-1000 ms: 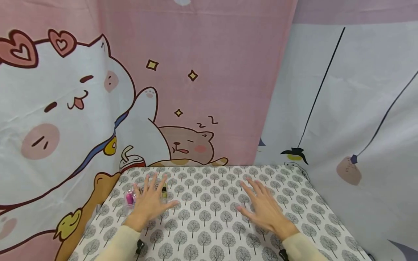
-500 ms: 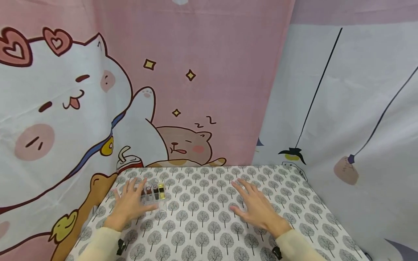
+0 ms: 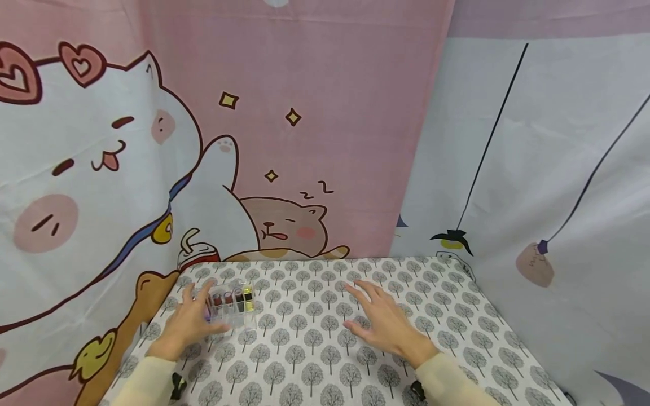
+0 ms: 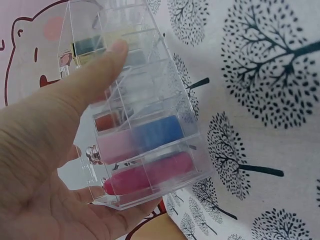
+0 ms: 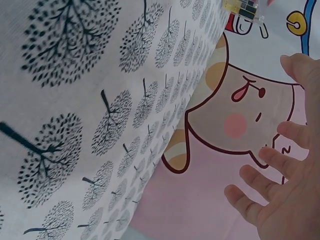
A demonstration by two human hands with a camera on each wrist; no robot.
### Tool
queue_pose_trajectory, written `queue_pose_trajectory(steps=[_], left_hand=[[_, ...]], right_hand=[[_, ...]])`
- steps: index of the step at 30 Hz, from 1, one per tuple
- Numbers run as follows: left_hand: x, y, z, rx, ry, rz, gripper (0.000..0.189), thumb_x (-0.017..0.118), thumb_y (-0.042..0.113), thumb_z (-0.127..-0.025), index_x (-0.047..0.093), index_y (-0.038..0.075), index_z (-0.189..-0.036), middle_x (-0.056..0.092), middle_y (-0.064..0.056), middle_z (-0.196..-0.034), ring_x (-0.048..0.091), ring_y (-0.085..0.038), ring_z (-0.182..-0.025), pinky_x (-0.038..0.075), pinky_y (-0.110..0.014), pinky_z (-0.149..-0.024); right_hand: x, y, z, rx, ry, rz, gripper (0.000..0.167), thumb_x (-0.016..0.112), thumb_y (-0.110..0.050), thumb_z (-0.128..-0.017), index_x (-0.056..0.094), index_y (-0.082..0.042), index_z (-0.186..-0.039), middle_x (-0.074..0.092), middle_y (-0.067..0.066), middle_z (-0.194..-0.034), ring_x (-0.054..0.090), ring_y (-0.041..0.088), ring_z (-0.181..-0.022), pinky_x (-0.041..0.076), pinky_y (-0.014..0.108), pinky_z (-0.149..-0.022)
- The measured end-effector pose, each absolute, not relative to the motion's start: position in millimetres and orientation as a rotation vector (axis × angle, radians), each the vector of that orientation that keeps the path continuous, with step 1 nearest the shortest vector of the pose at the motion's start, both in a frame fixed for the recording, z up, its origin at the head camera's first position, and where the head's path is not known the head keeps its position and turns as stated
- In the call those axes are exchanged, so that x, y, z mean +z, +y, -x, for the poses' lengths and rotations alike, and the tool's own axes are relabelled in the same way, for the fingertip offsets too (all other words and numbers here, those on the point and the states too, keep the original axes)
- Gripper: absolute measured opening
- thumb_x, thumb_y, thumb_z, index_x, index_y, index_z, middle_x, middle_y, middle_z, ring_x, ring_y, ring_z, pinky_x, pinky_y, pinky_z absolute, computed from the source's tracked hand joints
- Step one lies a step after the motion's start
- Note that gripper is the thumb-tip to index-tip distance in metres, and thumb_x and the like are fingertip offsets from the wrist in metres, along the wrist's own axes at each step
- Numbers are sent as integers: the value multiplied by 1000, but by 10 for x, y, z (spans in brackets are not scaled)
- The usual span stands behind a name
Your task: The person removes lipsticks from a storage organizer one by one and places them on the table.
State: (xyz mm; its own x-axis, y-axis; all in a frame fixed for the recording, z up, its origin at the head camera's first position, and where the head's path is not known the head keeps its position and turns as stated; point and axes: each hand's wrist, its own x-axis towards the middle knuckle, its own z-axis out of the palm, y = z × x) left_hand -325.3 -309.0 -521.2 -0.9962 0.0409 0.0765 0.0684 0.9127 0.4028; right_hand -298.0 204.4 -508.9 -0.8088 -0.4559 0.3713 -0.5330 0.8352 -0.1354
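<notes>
A clear plastic compartment box (image 3: 250, 322) stands at the far left of the patterned cloth. It holds several small tubes that look like lipsticks, among them a magenta one (image 4: 150, 172) and a pink-and-blue one (image 4: 157, 134) in the left wrist view. My left hand (image 3: 187, 324) is at the box's left end, fingers spread and slightly bent. In the left wrist view its thumb lies across the box and other fingers show behind; I cannot tell whether they touch. My right hand (image 3: 383, 322) hovers over the cloth to the right, fingers spread, holding nothing.
The table is covered by a white cloth (image 3: 315, 361) printed with grey trees. Behind it hangs a pink curtain (image 3: 345, 124) with cartoon animals, and a pale curtain (image 3: 574, 141) hangs on the right.
My left hand has moved left and away from in front of the box, baring more of its compartments. My right hand has shifted a little left in view, along with the whole scene.
</notes>
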Motion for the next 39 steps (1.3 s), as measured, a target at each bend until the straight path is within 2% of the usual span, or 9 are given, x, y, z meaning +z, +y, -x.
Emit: queue_pose_trajectory(steps=[5, 11, 14, 18, 22, 27, 34, 39], left_hand=[[-5205, -3066, 3270, -674, -3003, 85, 145, 110, 40, -80, 16, 8, -185, 5, -49, -181, 53, -83, -134, 70, -67, -77], [-5188, -3054, 3270, -672, -2992, 76, 147, 112, 35, -77, 16, -9, -179, 9, -50, -179, 68, -68, -119, 70, -71, -91], [-5188, -3055, 3273, -679, -2993, 82, 145, 112, 31, -77, 17, -9, -179, 10, -51, -178, 72, -65, -113, 70, -71, -91], [-5180, -3042, 3282, -711, -2987, 79, 142, 112, 27, -78, 18, -3, -181, 10, -50, -178, 74, -63, -111, 71, -70, -87], [-5163, -3008, 3288, -716, -2986, 90, 138, 111, 26, -80, 20, 2, -181, 15, -49, -177, 71, -68, -120, 68, -76, -95], [-5158, -2956, 3294, -698, -2977, 136, 136, 111, 26, -80, 22, 0, -181, 22, -48, -174, 64, -72, -134, 61, -81, -108], [-5193, -2872, 3278, -685, -2976, 203, 135, 112, 26, -78, 27, -3, -179, 26, -48, -173, 72, -66, -122, 67, -76, -102], [-5184, -2777, 3280, -650, -2960, 248, 136, 114, 28, -74, 31, -3, -178, 32, -48, -171, 71, -66, -123, 66, -77, -104]], right_hand=[[-5069, 1997, 2996, 364, -2656, -778, 90, 81, -56, -107, 40, -29, -182, 45, 14, -186, 57, 44, -161, 55, 77, -123], [-5052, 1922, 3013, 346, -2675, -804, 89, 78, -58, -108, 40, -27, -182, 42, 13, -187, 57, 45, -160, 56, 76, -124], [-5046, 1882, 3022, 346, -2668, -828, 88, 78, -57, -109, 41, -25, -182, 42, 14, -187, 58, 47, -159, 57, 76, -123], [-5037, 1833, 3049, 353, -2626, -858, 86, 80, -53, -108, 45, -21, -179, 46, 16, -185, 61, 47, -154, 60, 75, -119], [-5014, 1781, 3065, 357, -2642, -869, 86, 78, -56, -109, 44, -24, -180, 45, 14, -186, 62, 45, -153, 60, 74, -120], [-5014, 1707, 3073, 392, -2691, -879, 85, 76, -58, -110, 41, -28, -182, 41, 13, -188, 58, 46, -159, 52, 74, -129], [-5060, 1604, 3097, 397, -2697, -898, 86, 78, -55, -110, 39, -30, -182, 41, 11, -188, 57, 44, -161, 52, 73, -130], [-5072, 1534, 3122, 367, -2706, -905, 87, 76, -58, -110, 37, -31, -183, 40, 9, -189, 55, 38, -164, 52, 71, -131]])
